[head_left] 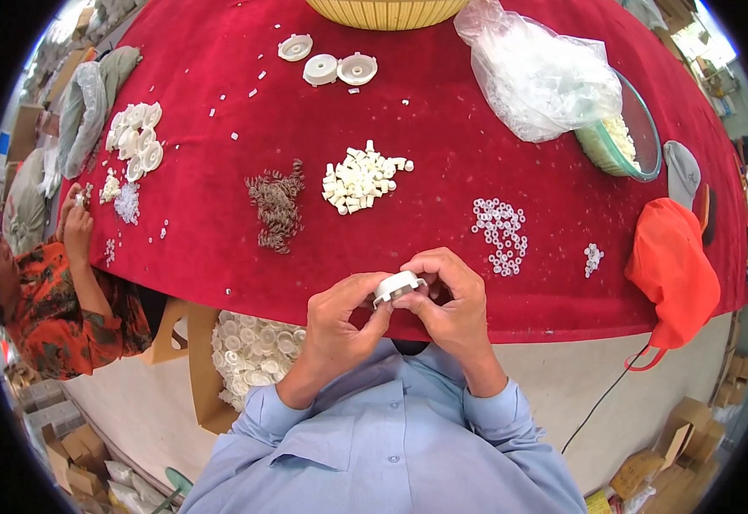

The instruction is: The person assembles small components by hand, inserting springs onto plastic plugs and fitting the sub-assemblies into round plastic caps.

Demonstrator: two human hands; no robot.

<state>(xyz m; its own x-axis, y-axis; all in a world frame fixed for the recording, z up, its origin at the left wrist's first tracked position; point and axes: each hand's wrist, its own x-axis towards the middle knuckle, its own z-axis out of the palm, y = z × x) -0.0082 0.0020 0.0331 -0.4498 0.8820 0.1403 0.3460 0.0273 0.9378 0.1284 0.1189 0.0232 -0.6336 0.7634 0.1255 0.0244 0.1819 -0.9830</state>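
Both of your forearms come up from the lower edge in blue sleeves and meet just off the near edge of the worktop (pixel 220 257), which is draped in red cloth. Your left hand (pixel 335 321) curls its fingers inward, thumb and forefinger pinching the left side of a white round plastic cap (pixel 397 286). Your right hand (pixel 451 295) folds over the cap from the right, knuckles up, fingertips pressed to its rim, so the cap sits clamped between the two hands, tilted slightly. Toward the middle of the worktop lie a heap of small white cylinders (pixel 361 180), a pile of dark springs (pixel 277 206) to its left and a scatter of white rings (pixel 501 233) to its right. Another person's hand (pixel 76 224) works at the left edge.
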